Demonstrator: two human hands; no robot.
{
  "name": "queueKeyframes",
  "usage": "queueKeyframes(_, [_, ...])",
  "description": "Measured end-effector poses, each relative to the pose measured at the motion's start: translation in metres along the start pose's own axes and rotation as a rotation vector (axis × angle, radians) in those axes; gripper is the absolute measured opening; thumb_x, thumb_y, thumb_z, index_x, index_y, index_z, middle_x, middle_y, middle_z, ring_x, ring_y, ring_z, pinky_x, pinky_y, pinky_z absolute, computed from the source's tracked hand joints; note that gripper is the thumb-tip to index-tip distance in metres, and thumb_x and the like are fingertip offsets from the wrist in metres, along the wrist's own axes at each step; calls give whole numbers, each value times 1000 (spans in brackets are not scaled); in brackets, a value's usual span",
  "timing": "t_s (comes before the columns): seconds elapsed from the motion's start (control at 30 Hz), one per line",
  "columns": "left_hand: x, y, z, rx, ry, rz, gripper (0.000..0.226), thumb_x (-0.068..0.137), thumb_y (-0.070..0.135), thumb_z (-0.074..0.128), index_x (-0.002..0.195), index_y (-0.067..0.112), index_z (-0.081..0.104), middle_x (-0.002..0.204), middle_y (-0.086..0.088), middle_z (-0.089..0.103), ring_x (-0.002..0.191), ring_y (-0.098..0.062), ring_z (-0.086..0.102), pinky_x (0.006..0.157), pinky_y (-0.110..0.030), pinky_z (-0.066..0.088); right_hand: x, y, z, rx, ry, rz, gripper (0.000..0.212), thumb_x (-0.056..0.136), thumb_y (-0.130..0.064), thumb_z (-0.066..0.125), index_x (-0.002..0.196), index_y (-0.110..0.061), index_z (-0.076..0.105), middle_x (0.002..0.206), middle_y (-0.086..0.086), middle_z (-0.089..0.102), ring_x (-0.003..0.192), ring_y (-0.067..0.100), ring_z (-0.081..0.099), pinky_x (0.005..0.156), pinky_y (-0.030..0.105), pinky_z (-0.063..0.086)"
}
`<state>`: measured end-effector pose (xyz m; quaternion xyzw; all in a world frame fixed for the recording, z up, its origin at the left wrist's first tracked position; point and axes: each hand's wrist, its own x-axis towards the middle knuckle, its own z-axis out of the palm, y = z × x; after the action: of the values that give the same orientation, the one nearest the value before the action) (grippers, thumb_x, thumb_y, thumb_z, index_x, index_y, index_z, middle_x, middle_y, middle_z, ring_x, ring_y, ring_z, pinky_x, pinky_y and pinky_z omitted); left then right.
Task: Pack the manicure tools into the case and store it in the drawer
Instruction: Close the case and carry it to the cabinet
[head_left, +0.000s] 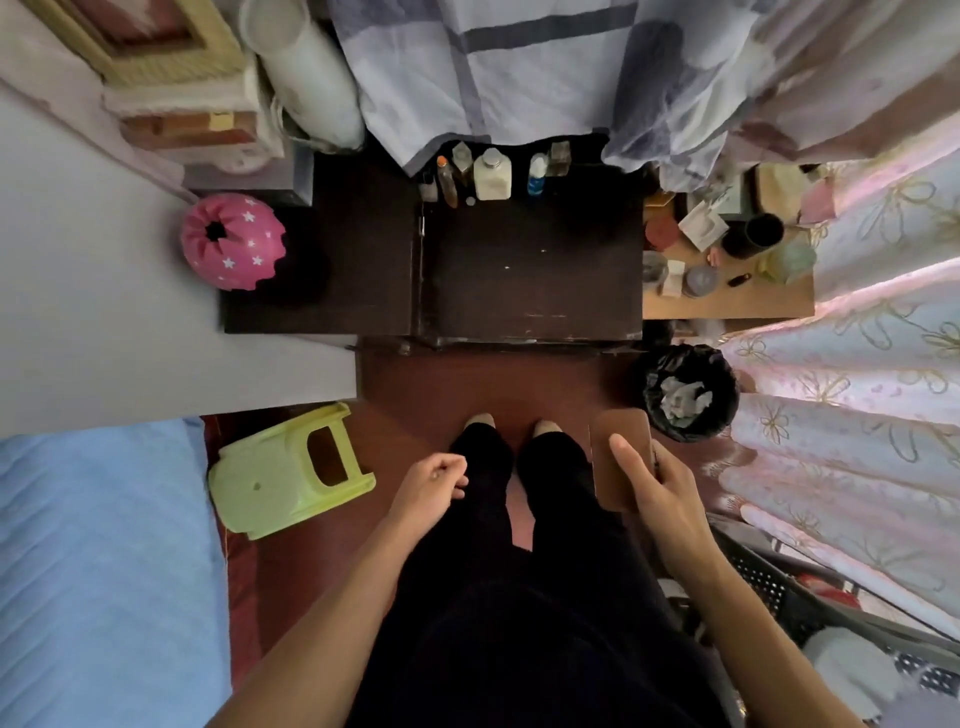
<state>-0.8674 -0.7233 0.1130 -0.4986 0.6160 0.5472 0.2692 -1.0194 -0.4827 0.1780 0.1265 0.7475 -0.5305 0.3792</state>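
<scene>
A brown closed manicure case (618, 441) is held flat in my right hand (657, 491), low on the right above the floor, with the thumb lying across its top. My left hand (434, 480) hangs by my left leg, fingers curled with nothing visible in them. Ahead stands the dark wooden cabinet (530, 275). Its top is seen from above and its front, where a drawer could be, is hidden. No loose manicure tools are in view.
Several bottles (491, 174) line the back of the cabinet top. A pink starred ball-shaped object (234, 247) sits at its left. A green plastic stool (291, 470) lies tipped on the floor left. A black bin (691, 392) stands right, near curtains and a cluttered shelf (727, 249).
</scene>
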Motion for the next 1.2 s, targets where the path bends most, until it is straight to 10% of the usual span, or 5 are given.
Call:
queueKeyframes(0.6, [213, -96, 132, -263, 36, -90, 12, 102, 34, 60, 101, 37, 71, 91, 8, 80, 78, -4, 75, 67, -17, 53, 224, 218, 25, 48, 33, 16, 41, 92, -57, 74, 88, -17, 76, 75, -7, 74, 69, 8, 69, 59, 19, 55])
queueKeyframes(1.0, [497, -156, 184, -353, -7, 153, 14, 104, 29, 58, 113, 34, 66, 106, 2, 75, 75, -1, 74, 65, -15, 55, 417, 350, 73, -25, 47, -347, 42, 92, -59, 69, 88, -17, 75, 73, -3, 73, 65, 2, 68, 57, 14, 54])
queueKeyframes(1.2, [573, -128, 204, -994, -45, 129, 62, 89, 63, 55, 137, 24, 53, 130, -9, 67, 107, -22, 71, 88, -33, 54, 477, 383, 90, 8, 64, -408, 50, 90, -64, 68, 89, -15, 76, 83, 14, 77, 74, 15, 70, 65, 29, 58])
